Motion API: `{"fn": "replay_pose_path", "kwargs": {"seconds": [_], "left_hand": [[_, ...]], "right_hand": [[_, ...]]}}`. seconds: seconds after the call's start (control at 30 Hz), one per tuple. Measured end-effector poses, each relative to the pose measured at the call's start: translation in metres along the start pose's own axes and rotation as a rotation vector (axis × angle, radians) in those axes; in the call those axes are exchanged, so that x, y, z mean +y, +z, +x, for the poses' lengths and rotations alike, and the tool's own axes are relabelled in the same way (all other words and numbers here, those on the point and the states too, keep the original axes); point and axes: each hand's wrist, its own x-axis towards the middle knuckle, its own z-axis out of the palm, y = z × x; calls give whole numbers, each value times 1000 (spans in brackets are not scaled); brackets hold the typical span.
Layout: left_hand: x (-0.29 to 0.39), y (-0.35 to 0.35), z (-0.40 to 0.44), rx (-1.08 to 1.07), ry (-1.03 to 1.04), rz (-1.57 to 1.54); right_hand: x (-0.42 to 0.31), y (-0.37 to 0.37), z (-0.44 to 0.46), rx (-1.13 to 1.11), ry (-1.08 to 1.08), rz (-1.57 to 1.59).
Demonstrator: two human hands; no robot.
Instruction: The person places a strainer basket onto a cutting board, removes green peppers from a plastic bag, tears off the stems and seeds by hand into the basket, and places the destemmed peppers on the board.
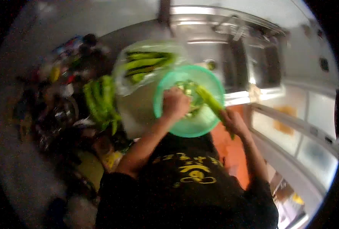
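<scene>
My right hand (pixel 234 121) is closed round one end of a long, slim green vegetable (pixel 208 100), whose kind the blur hides. It slants over the mint-green basin (pixel 162 82), its far tip above the middle. Inside the basin lie cut pale-green pieces (pixel 194 110). My left hand (pixel 176 102) is over the basin's left part, fingers curled and closed. What they hold, if anything, is hidden and smeared by motion.
A clear plastic bag (pixel 121 82) with several long green vegetables (pixel 148 63) lies beyond the basin's left side. More long green vegetables (pixel 100 100) are piled further left, near cluttered items. A metal sink (pixel 234 63) with a faucet (pixel 236 28) stands at the back right.
</scene>
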Motion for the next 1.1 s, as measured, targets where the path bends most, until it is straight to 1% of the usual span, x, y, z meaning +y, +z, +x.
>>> {"fn": "replay_pose_path", "kwargs": {"seconds": [0.03,0.07,0.1,0.13,0.17,0.2,0.23,0.27,0.3,0.33,0.37,0.4,0.43,0.47,0.53,0.57,0.63,0.67,0.7,0.73,0.8,0.87,0.93,0.97,1.0,1.07,1.1], "left_hand": [[-2,23,-15,66,-10,136],[-9,42,-17,-310,-102,-100],[-14,69,-34,-97,-57,-485],[-12,63,-33,-268,-124,-738],[-5,53,-35,-444,-180,-1002],[5,47,-42,-386,-223,-1239],[16,39,-48,-322,-259,-1475],[34,27,-49,-314,-315,-1623],[41,27,-52,-159,-343,-1658],[42,26,-56,-3,-370,-1692],[38,12,-62,228,-447,-1606],[23,9,-70,361,-461,-1646],[-3,-10,-81,368,-527,-1607],[-39,-14,-97,459,-514,-1305],[-125,-23,-124,696,-665,-1491],[-182,-24,-141,750,-802,-1429],[-305,-11,-167,743,-1052,-771],[-353,-7,-175,716,-1111,-464],[-385,-7,-185,679,-1126,-235],[-409,-6,-193,603,-1119,-133],[-440,-1,-197,452,-1073,-20],[-449,2,-196,376,-1033,15],[-447,3,-196,384,-1003,-15],[-441,4,-196,441,-992,-88],[-433,8,-200,550,-1012,-167],[-413,12,-210,784,-1023,-321],[-388,24,-214,978,-839,173]], "right_hand": [[10,7,8,-34,25,-59],[15,16,15,-54,51,-128],[2,22,11,-11,32,-149],[-7,25,4,36,26,-166],[1,34,1,61,-147,-241],[15,43,-1,91,-317,-312],[-1,48,-6,90,-362,-346],[-18,53,-11,91,-408,-380],[-34,58,-17,93,-454,-414],[-54,67,-19,87,-500,-282],[-75,75,-22,77,-547,-153],[-87,81,-19,32,-642,-126],[-95,85,-15,-11,-739,-97],[-99,88,-11,7,-733,-76],[-104,88,-2,50,-715,-34],[-99,85,7,88,-722,-65],[-88,78,21,116,-680,-66],[-86,76,25,119,-657,-38],[-89,75,27,143,-649,-26],[-88,83,34,108,-611,37],[-82,80,48,95,-514,136],[-125,75,52,151,-669,-33],[-163,77,74,234,-881,-141],[-181,84,92,247,-919,-167],[-193,90,114,250,-964,-183],[-193,112,192,351,-989,-386],[-204,114,209,305,-847,-552]]}}
